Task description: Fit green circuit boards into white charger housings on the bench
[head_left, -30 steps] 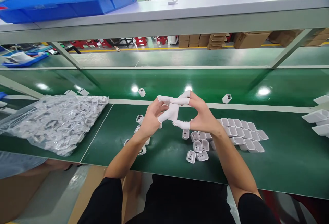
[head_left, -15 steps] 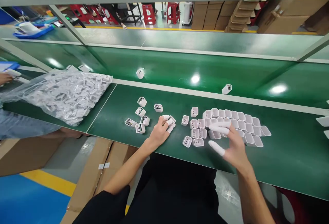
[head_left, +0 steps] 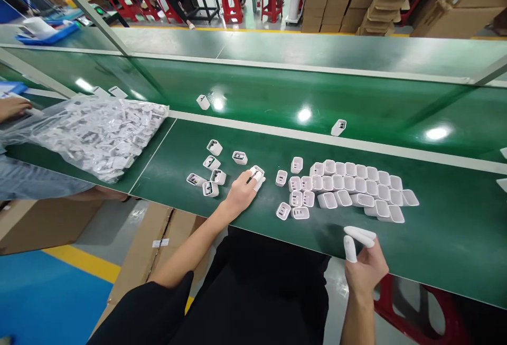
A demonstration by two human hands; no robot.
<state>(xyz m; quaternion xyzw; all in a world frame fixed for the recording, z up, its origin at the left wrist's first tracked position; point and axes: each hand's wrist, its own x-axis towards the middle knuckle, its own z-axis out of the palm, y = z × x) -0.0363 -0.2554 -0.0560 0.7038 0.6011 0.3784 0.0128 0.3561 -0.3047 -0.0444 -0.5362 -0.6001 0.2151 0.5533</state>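
Left hand grip clamped on boxy white charger; right hand fingers apart, empty

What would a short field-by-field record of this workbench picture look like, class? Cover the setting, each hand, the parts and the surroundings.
setting: glossy green workbench
left hand: left hand with white finger cots closing on a small white plastic charger shell
right hand: right hand at the near bench edge, holding nothing, apart from the parts
sorted parts: packed rows of white charger shells
loose parts: scattered white shells left of the left hand
bag: clear plastic bag of white parts, far left
co-worker: another person's hand at the left edge
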